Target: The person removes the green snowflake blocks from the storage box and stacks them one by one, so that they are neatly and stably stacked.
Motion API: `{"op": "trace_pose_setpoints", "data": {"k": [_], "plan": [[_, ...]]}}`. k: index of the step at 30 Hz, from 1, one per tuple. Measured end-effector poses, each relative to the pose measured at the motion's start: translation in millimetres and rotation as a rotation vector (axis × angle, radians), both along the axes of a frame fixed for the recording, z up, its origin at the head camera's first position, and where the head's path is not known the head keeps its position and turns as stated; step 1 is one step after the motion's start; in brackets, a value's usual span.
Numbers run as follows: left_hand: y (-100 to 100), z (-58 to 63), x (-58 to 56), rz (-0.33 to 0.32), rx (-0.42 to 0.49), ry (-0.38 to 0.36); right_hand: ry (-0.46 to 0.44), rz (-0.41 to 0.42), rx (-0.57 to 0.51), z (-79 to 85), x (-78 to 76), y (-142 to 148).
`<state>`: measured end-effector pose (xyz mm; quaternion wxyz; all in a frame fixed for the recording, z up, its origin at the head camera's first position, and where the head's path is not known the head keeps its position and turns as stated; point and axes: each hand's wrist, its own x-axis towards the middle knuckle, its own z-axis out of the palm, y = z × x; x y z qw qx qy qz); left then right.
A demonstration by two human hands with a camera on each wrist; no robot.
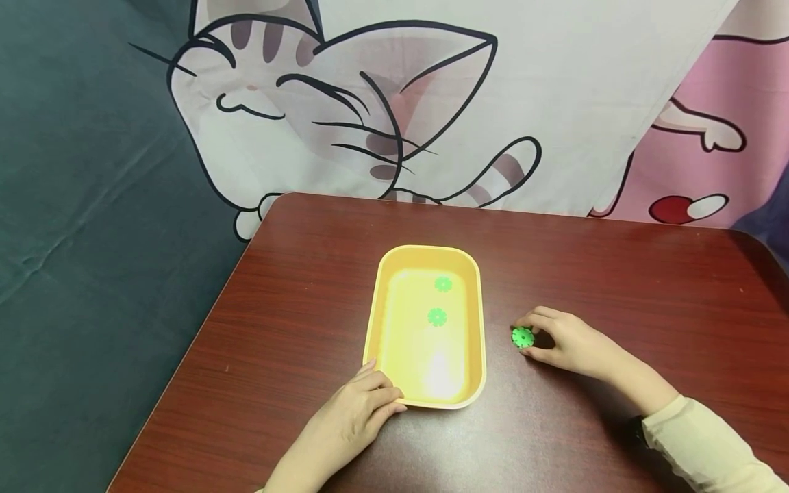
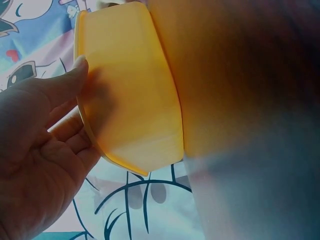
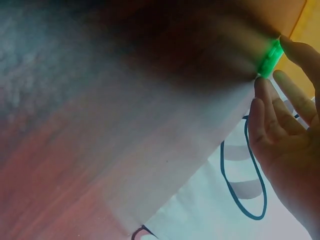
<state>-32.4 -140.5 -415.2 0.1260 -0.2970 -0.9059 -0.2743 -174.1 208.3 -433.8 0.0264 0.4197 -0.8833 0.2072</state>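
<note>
A yellow plastic tray (image 1: 483,342) with rounded corners stands on the table. My left hand (image 1: 357,411) grips its rim at the near left corner; the left wrist view shows the thumb and fingers of the left hand (image 2: 50,145) at the edge of the tray's wall (image 2: 135,85). Two green notched discs lie inside the tray, one disc (image 1: 443,284) farther back and another disc (image 1: 437,317) nearer. To the right of the tray, my right hand (image 1: 570,342) pinches a third green notched disc (image 1: 522,337) between thumb and fingers, at the tabletop.
The dark red-brown wooden table (image 1: 296,294) spreads around the tray, its left edge running diagonally. Behind it hangs a cloth (image 1: 555,68) printed with a cartoon cat. A dark teal curtain (image 1: 92,205) hangs on the left.
</note>
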Motion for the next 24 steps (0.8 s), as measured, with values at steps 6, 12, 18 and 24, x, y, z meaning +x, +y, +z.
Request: {"op": "trace_pose_setpoints", "data": {"k": [6,12,18,24], "plan": [[-0.2,0.2,0.1,0.008,0.000,-0.015,-0.008,0.004,-0.013,-0.6,-0.3,-0.2],[-0.3,0.7,0.2,0.010,0.003,-0.020,-0.003,0.002,-0.020,-0.3,0.2,-0.5],[0.0,1.2,-0.4,0.003,0.003,-0.002,-0.007,-0.004,-0.021,-0.6,0.6,0.3],[-0.2,1.1,0.4,0.007,-0.002,-0.002,0.002,-0.005,-0.013,2.8,-1.7,3.2]]}}
